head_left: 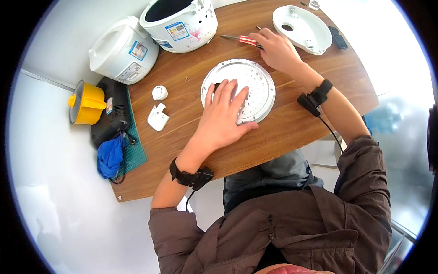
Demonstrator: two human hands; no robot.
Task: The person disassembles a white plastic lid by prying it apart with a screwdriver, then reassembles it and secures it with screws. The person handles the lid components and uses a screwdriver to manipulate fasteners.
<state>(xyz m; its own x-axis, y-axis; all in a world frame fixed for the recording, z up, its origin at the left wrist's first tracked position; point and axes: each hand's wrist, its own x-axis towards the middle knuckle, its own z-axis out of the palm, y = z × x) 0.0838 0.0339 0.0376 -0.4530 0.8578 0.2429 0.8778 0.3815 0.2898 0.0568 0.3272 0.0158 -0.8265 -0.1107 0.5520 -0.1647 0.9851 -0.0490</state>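
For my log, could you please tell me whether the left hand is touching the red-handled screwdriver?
No, the left hand rests on the round pale disc, apart from the screwdriver.

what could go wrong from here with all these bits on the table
The red-handled screwdriver, by the right hand's fingers, might scratch the round disc or nick the left hand spread on it. The tiny dark piece lying loose on the table could get lost. The small round white cap might roll if bumped.

My brown wood-grain table (166,148) bears a round silver dotted metal disc (254,89). On it I also have a white oval plastic cover (306,30) and a green gridded mat (136,154).
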